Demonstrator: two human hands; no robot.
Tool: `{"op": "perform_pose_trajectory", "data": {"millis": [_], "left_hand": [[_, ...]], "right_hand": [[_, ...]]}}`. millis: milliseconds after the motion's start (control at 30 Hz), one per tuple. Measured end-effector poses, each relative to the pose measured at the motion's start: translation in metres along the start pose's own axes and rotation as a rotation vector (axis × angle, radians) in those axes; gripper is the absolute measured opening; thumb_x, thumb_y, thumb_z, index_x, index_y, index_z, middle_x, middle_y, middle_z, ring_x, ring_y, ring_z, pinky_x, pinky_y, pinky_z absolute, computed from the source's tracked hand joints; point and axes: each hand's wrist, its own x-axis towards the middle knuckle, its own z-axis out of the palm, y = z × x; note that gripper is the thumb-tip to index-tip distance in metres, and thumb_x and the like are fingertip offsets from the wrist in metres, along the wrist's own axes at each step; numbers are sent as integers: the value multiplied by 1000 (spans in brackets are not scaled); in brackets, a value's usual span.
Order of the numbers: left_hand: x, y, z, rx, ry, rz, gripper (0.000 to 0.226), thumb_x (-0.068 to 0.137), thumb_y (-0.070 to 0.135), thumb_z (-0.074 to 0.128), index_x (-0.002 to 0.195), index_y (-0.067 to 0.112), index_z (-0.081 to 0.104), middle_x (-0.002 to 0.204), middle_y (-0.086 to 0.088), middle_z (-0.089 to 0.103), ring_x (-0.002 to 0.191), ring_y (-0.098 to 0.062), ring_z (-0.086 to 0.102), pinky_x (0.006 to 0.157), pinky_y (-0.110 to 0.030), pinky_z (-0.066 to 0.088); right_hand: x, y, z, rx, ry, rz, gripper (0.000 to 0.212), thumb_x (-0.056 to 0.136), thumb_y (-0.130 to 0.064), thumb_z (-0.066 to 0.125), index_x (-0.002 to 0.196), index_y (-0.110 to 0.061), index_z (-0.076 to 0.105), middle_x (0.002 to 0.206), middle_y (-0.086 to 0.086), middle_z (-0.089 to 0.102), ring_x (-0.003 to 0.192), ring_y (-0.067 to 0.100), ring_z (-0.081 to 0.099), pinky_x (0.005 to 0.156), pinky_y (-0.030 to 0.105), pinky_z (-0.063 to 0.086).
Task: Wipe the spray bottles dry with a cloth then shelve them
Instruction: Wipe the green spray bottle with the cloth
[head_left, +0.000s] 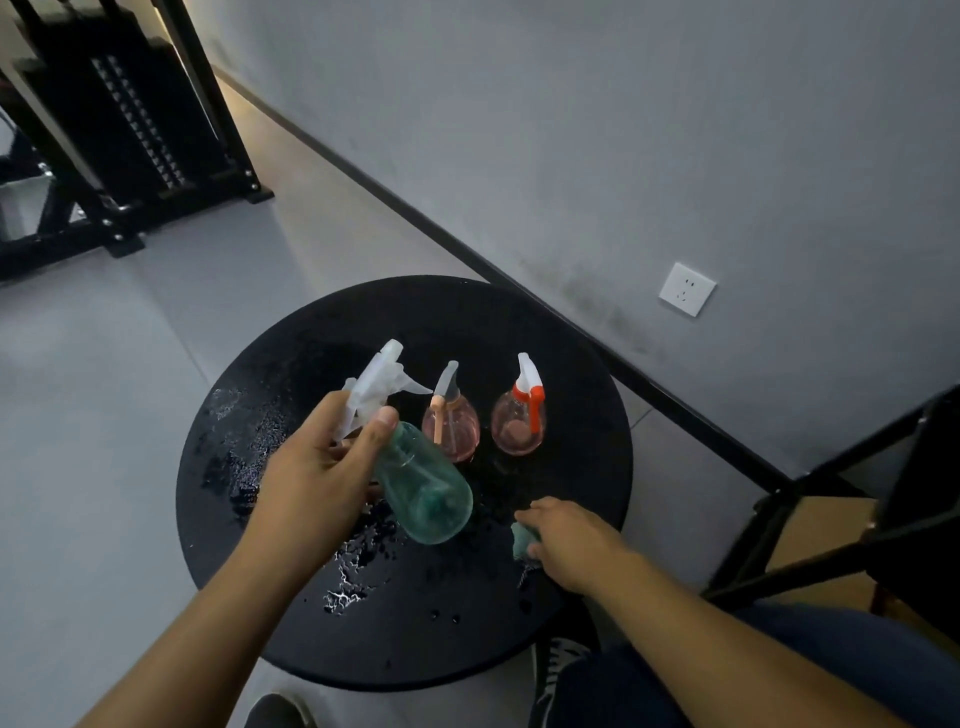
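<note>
**Green bottle lifted, cloth under right hand**

Green bottle (423, 483): held in the air over the counter (395, 634), tilted, base toward the camera, white trigger head (382, 387) pointing away. Left hand (317, 467) grips it at the neck, thumb on the shoulder, fingers curled round below the trigger. Translucent plastic, looks empty or nearly so; judged light and slightly flexible in the wall. Surface probably wet, so slippery on the round belly. The neck under the trigger is the safe hold; it leaves the belly free for wiping.

Cloth (521, 538): small, teal, soft, bunched on the counter near its right edge. Right hand (563, 540) lies over it with fingers curled down onto it; most of the cloth is hidden, so I cannot tell for sure whether it is pinched or only covered.

2 pink bottles stand upright on the counter beyond the green one: 1 with a peach trigger (449, 423), 1 with a red trigger (519, 421). They are close together, not touching. Same build; narrow necks, tip-prone if knocked.

Counter: round, black, water puddled and beaded left and front of centre. Setting a dried bottle back down there would re-wet it.

Around: black metal frame (810, 525) at right, wall socket (687, 289), dark rack (130, 130) far left. Whether either is the shelf, I cannot tell.
</note>
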Motion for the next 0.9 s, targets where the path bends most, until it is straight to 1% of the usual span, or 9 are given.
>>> {"op": "perform_pose_trajectory", "data": {"millis": [133, 267, 367, 433, 500, 567, 633, 800, 900], "left_hand": [[4, 1, 3, -22, -27, -11, 12, 103, 40, 61, 108, 32, 67, 93, 19, 77, 78, -8, 78, 60, -20, 61], [3, 3, 3, -19, -15, -9, 11, 103, 39, 62, 106, 30, 67, 89, 17, 77, 74, -10, 78, 53, -17, 56], [2, 4, -2, 11, -6, -3, 8, 104, 40, 60, 106, 35, 66, 90, 21, 76, 69, -10, 78, 47, -16, 50], [0, 3, -7, 27, 1, -1, 9, 103, 45, 60, 106, 40, 66, 93, 23, 76, 71, -12, 79, 50, -20, 53], [-1, 1, -12, 11, 22, 4, 11, 101, 49, 60, 106, 42, 67, 95, 17, 78, 77, -12, 79, 63, -32, 63], [-4, 1, -16, 1, 46, 0, 11, 101, 49, 61, 105, 41, 68, 95, 11, 79, 77, -12, 80, 69, -42, 65], [-6, 3, -20, -17, 61, 0, 9, 102, 46, 62, 105, 41, 68, 94, 11, 79, 74, -12, 80, 69, -45, 66], [-11, 6, -34, -47, 99, 23, 7, 103, 42, 62, 107, 41, 68, 93, 17, 79, 78, -7, 79, 71, -43, 67], [-13, 4, -46, -33, 124, 36, 7, 102, 45, 63, 106, 44, 68, 93, 18, 78, 80, -4, 78, 72, -42, 67]], "right_hand": [[5, 1, 5, -17, 26, -3, 34, 96, -22, 59, 130, -18, 58, 123, 4, 53, 114, 27, 53, 94, 44, 50], [4, -4, 2, -17, 90, -16, 27, 93, -18, 62, 119, -17, 59, 117, 1, 52, 108, 23, 52, 90, 38, 50], [0, -8, -2, -9, 115, -41, 24, 91, -12, 63, 113, -17, 58, 115, 0, 51, 106, 21, 53, 86, 36, 50], [-3, -11, -4, -7, 130, -56, 24, 90, -8, 60, 111, -17, 57, 114, 1, 52, 106, 21, 53, 84, 35, 50], [-7, -14, -7, -16, 164, -79, 25, 88, -5, 57, 109, -19, 56, 111, 0, 55, 105, 20, 53, 80, 33, 48], [-10, -19, -11, -21, 224, -111, 24, 87, -3, 57, 104, -20, 55, 106, -1, 58, 101, 19, 53, 77, 33, 48], [-13, -25, -16, -31, 314, -152, 24, 86, -3, 57, 98, -23, 55, 100, -4, 59, 98, 17, 54, 74, 32, 48], [-21, -46, -38, 49, 554, -289, 22, 88, -12, 62, 93, -33, 61, 98, -16, 62, 98, 5, 55, 80, 26, 51], [-35, -63, -58, 103, 668, -386, 18, 91, -14, 62, 98, -31, 65, 101, -17, 64, 100, 3, 55, 84, 24, 50]]}}
